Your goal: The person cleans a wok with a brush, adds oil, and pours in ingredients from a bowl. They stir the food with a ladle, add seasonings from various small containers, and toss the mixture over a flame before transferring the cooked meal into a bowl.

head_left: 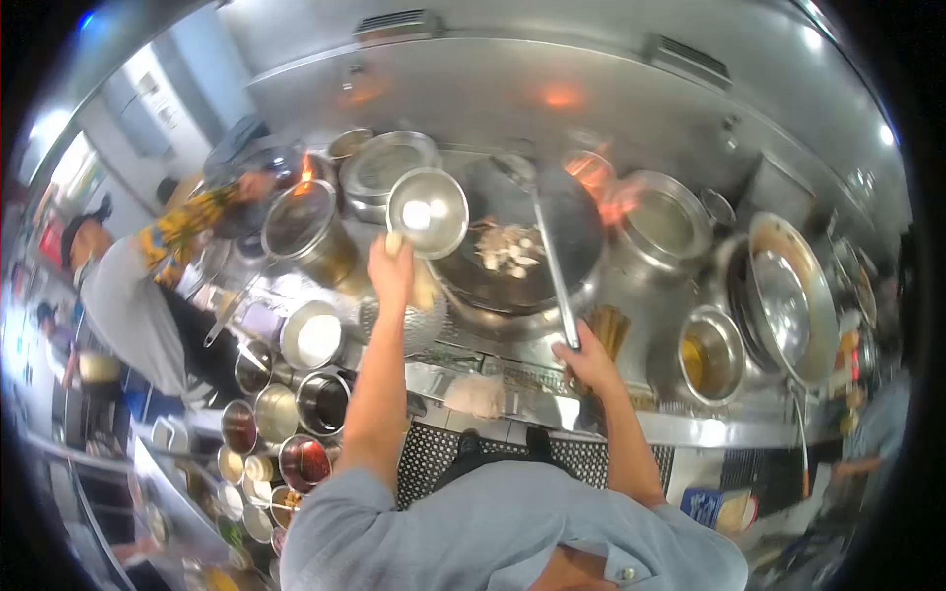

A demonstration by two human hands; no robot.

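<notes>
A shiny metal bowl (427, 214) is in my left hand (391, 268), pinched at its near rim over the left side of a dark wok (567, 212). Pale and brownish pieces of food (509, 246) lie in the middle of the wok. My right hand (589, 362) is wrapped round the handle end of a long metal ladle (554, 258). The ladle slants across the wok, its head near the far rim. Below the bowl, a yellowish cloth (426, 293) rests by the wok's left edge.
Left of the wok stand a tall metal pot (301, 222) and a lidded-looking pot (392, 163). Flames (307, 172) rise further left, near another person (133, 305). A pot of liquid (662, 225) and stacked pans (788, 295) stand right. Several seasoning containers (276, 412) sit lower left.
</notes>
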